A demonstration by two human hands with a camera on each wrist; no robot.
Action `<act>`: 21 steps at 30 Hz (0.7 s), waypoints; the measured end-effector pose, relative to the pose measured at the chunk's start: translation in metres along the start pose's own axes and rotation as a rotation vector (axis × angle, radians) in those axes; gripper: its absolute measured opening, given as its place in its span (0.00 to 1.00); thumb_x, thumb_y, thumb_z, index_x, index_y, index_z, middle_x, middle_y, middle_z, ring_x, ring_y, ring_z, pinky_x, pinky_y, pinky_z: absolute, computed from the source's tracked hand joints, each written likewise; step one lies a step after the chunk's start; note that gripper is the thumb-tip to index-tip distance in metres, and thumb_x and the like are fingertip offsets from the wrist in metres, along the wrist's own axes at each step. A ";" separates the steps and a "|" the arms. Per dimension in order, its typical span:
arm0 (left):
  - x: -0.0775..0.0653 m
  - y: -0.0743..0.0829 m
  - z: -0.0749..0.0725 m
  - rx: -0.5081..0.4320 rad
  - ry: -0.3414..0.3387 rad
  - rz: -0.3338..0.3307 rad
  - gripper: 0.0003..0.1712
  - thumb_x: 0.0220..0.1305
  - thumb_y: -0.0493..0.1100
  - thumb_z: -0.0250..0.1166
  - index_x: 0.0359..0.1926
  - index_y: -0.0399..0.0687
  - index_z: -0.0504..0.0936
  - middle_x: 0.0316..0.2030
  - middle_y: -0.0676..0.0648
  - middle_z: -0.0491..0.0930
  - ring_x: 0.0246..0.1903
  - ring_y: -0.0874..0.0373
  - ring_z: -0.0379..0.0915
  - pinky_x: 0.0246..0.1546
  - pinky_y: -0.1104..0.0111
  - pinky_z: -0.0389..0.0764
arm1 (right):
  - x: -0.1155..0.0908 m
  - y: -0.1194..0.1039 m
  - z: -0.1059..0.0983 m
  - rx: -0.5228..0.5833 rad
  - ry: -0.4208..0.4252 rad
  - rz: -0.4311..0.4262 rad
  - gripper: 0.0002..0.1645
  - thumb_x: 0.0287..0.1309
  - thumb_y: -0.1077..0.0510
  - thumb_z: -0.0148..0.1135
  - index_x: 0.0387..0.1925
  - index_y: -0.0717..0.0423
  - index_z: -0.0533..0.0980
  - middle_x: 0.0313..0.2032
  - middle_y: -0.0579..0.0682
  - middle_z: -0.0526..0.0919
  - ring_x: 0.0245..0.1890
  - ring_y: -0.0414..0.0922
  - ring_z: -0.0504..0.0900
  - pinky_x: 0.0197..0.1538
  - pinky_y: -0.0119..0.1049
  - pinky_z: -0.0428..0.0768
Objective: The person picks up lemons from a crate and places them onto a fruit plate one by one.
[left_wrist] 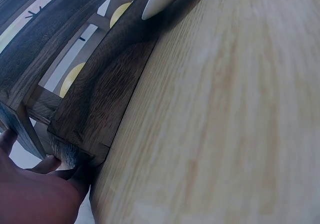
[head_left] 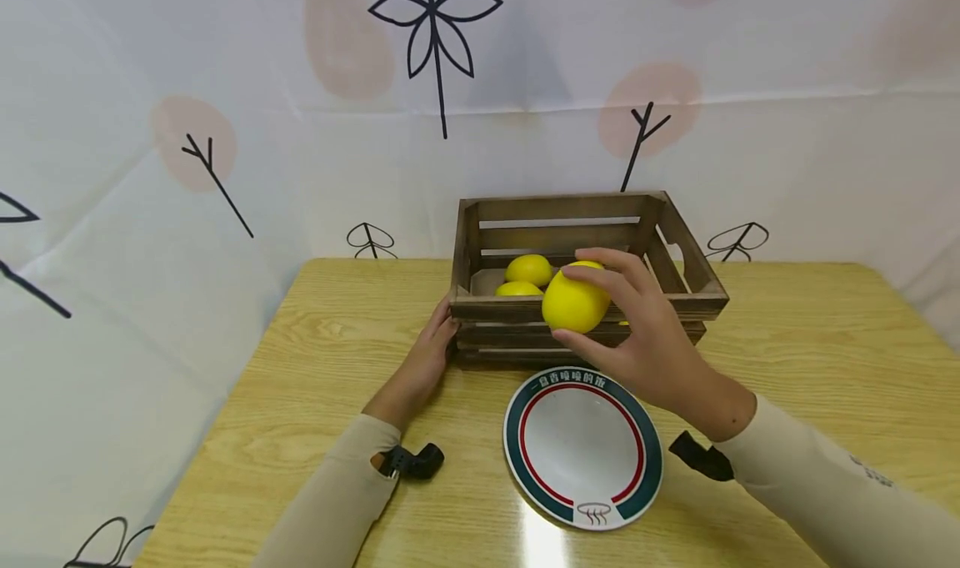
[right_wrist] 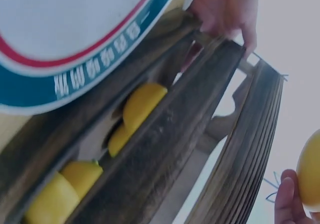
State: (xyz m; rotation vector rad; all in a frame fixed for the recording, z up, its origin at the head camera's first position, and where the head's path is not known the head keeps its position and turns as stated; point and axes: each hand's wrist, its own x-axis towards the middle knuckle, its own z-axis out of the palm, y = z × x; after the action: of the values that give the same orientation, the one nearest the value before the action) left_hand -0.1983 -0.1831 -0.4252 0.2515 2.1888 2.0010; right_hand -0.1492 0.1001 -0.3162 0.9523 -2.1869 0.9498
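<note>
My right hand (head_left: 652,339) pinches a yellow lemon-like fruit (head_left: 576,298) between thumb and fingers, in front of the crate's front rim. In the right wrist view the same fruit (right_wrist: 311,171) shows at the right edge. A brown slatted wooden crate (head_left: 570,308) stands behind it, with several more yellow fruits (head_left: 528,269) inside. At the crate's left front corner, my left hand (head_left: 423,359) touches the side; in the left wrist view its fingers (left_wrist: 47,165) rest against the corner slats. A white plate (head_left: 581,451) with a green rim and red ring lies before the crate.
The wood-grain table (head_left: 330,384) bears the crate and plate. Behind it hangs a white cloth (head_left: 525,76) with flower and twig drawings. Dark bands with small devices are strapped on both wrists.
</note>
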 end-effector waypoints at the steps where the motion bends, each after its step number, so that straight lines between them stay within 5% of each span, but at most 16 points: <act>1: 0.000 0.000 0.000 0.001 0.003 -0.002 0.31 0.81 0.51 0.42 0.79 0.66 0.46 0.79 0.49 0.46 0.78 0.50 0.39 0.76 0.50 0.46 | -0.002 -0.001 0.001 0.008 0.005 -0.007 0.42 0.42 0.64 0.82 0.61 0.56 0.74 0.67 0.59 0.68 0.64 0.55 0.70 0.61 0.16 0.66; 7: 0.000 -0.002 0.001 -0.015 0.007 0.004 0.31 0.80 0.49 0.42 0.79 0.65 0.47 0.79 0.50 0.47 0.78 0.51 0.39 0.76 0.51 0.45 | -0.015 -0.005 0.007 0.064 0.074 -0.048 0.35 0.62 0.37 0.62 0.59 0.58 0.75 0.68 0.64 0.66 0.63 0.59 0.70 0.62 0.17 0.67; 12: 0.000 -0.002 0.001 -0.025 0.008 0.012 0.31 0.81 0.49 0.41 0.79 0.64 0.48 0.79 0.49 0.47 0.78 0.51 0.38 0.76 0.51 0.44 | -0.023 -0.008 0.012 0.095 0.087 -0.016 0.37 0.62 0.35 0.60 0.59 0.59 0.76 0.67 0.63 0.66 0.63 0.59 0.70 0.63 0.18 0.67; 16: 0.001 -0.002 0.001 -0.017 0.010 0.016 0.30 0.81 0.49 0.40 0.79 0.66 0.48 0.79 0.49 0.47 0.78 0.50 0.39 0.76 0.50 0.45 | -0.030 -0.009 0.014 0.107 0.076 0.011 0.34 0.58 0.44 0.71 0.60 0.58 0.75 0.68 0.61 0.66 0.63 0.56 0.70 0.63 0.18 0.67; 21: 0.001 -0.002 0.001 -0.012 0.001 0.019 0.30 0.81 0.49 0.40 0.79 0.67 0.48 0.79 0.48 0.46 0.78 0.49 0.38 0.76 0.48 0.44 | -0.038 -0.011 0.016 0.119 0.066 0.068 0.44 0.36 0.70 0.81 0.60 0.58 0.73 0.68 0.59 0.66 0.64 0.48 0.68 0.60 0.16 0.68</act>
State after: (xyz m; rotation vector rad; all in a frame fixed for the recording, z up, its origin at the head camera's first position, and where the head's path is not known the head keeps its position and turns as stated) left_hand -0.1994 -0.1825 -0.4268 0.2710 2.1821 2.0240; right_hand -0.1216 0.0969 -0.3489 0.8923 -2.1392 1.1385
